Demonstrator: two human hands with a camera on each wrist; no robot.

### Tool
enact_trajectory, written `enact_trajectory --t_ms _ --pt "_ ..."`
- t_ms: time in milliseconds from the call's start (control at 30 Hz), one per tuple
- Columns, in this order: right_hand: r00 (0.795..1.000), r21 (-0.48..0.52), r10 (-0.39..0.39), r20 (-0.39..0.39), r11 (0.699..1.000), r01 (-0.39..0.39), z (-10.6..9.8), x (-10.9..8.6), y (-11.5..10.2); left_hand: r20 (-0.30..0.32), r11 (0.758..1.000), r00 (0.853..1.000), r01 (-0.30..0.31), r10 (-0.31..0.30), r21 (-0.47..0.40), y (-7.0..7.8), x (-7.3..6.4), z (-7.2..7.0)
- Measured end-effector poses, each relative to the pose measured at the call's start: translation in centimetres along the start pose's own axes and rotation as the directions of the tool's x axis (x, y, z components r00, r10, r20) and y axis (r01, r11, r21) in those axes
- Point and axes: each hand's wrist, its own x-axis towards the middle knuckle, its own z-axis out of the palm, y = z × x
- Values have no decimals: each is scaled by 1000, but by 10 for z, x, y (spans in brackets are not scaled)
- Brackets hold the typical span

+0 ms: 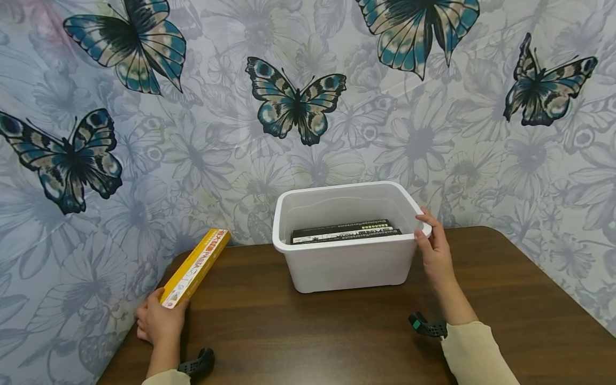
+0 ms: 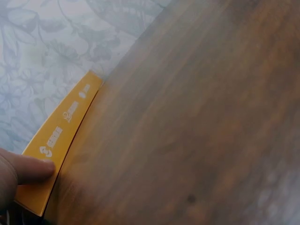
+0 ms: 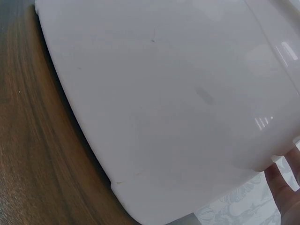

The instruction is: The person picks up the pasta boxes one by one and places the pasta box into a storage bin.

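Note:
My left hand point(image 1: 161, 320) holds a long yellow pasta box point(image 1: 196, 269) by its near end, at the left side of the table. In the left wrist view the thumb presses against the side of the yellow box point(image 2: 70, 129), which has white print. A white plastic bin point(image 1: 351, 270) stands upright on the table near the wall. My right hand point(image 1: 436, 254) grips the rim at its right corner, thumb on the front side. Black boxes point(image 1: 344, 231) with white lettering lie inside the bin. Close up, the right wrist view shows the bin's smooth wall point(image 3: 159, 108) and fingertips at its edge.
The dark brown wooden table point(image 1: 269, 331) has a rounded far right corner. Behind it hangs a pale floral wall covering point(image 1: 207, 176) printed with teal butterflies. Each wrist wears a black strap.

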Motion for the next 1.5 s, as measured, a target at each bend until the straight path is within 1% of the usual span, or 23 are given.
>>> enact_trajectory --t_ms 133,300,400,467,567,633,667,733,800,867,967,1033,1067,1167,1500 --pt "1000 7 -5 -3 1000 5 0 0 1 16 999 1000 -11 10 34 0 1 1" --pt "1000 23 -5 -4 1000 5 0 0 1 0 999 1000 -28 28 18 -2 3 2" --pt "1000 29 -2 -4 1000 3 1 1 1 -21 998 999 -48 47 -42 -2 5 3" --pt "1000 25 0 -2 1000 0 1 1 1 -38 993 998 -54 50 -102 -1 6 3" --pt "1000 22 1 -2 1000 -1 1 0 1 -53 976 998 -46 35 -214 -1 6 3" --pt "1000 24 1 -4 1000 -1 1 0 1 -61 957 998 -30 13 -288 0 5 2" --pt "1000 28 0 -5 1000 0 1 0 2 -62 945 998 -18 -2 -328 1 4 2" --pt "1000 35 -3 -7 999 3 1 0 2 -68 912 997 -8 -22 -410 3 3 2" --pt "1000 37 -4 -7 999 4 1 0 1 -64 871 997 8 -45 -492 5 2 3" --pt "1000 39 -5 -4 999 5 0 0 1 -55 816 996 22 -66 -577 7 2 3" --pt "1000 41 -5 0 999 5 0 0 1 -48 731 995 28 -83 -681 10 2 3" --pt "1000 46 -6 4 999 5 0 0 0 -51 682 995 21 -86 -731 11 2 2" --pt "1000 50 -6 5 999 5 0 0 0 -57 665 995 13 -83 -747 12 2 2" --pt "1000 55 -6 9 998 6 1 0 0 -64 618 995 0 -82 -786 13 2 2" --pt "1000 45 1 -1 999 -1 0 0 0 -73 516 991 -5 -111 -857 18 2 0"
